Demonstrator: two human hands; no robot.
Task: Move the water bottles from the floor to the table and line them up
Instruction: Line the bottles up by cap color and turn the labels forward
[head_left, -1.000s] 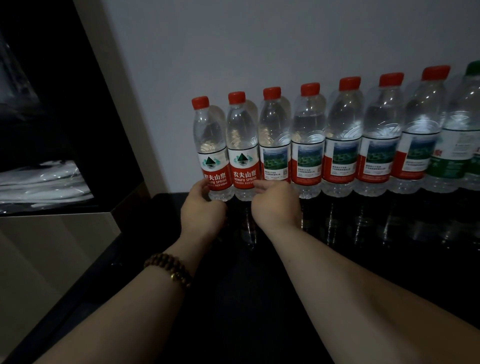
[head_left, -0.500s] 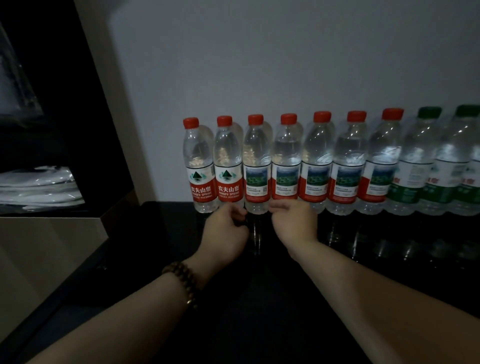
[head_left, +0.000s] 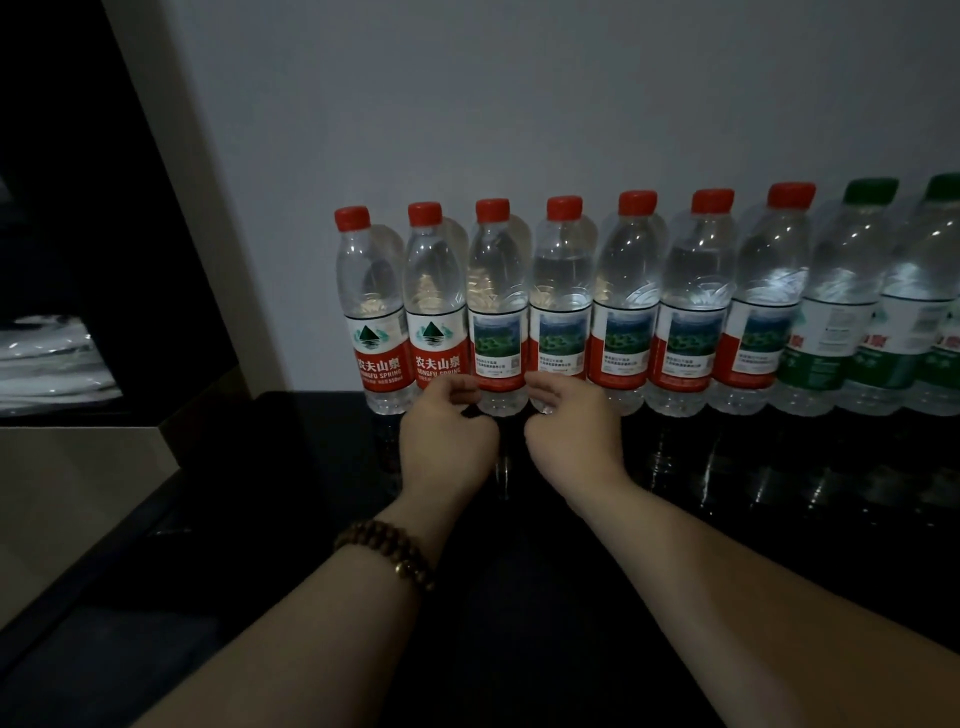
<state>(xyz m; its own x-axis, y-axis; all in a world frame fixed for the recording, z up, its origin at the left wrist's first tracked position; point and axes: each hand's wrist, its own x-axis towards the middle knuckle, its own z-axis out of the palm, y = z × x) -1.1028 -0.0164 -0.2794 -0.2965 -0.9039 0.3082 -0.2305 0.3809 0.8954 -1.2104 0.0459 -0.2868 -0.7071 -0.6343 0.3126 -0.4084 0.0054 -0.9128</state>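
Seen from the head camera, the row of water bottles (head_left: 566, 312) runs off the right edge, so the last green-capped bottle (head_left: 943, 312) is cut through and any further ones cannot be seen. The light is dim and the small print on the labels is unreadable. The left hand (head_left: 449, 447) covers the foot of the second and third bottles from the left, and the right hand (head_left: 571, 441) covers the foot of the fourth. Both hands have loosely curled fingers and grip nothing; whether a fingertip touches plastic is hard to tell.

The bottles are clear ribbed plastic, standing upright and shoulder to shoulder. Seven have red caps and red-and-white labels. The two at the right have green caps and green labels. A wooden bead bracelet (head_left: 387, 553) circles the left wrist.

They stand at the back of a black, glossy worktop (head_left: 571, 597) that mirrors them faintly, close against a plain pale wall (head_left: 519, 104). To the left a dark recess holds a stack of something white and crumpled (head_left: 47, 358), with a beige panel (head_left: 78, 467) below it.
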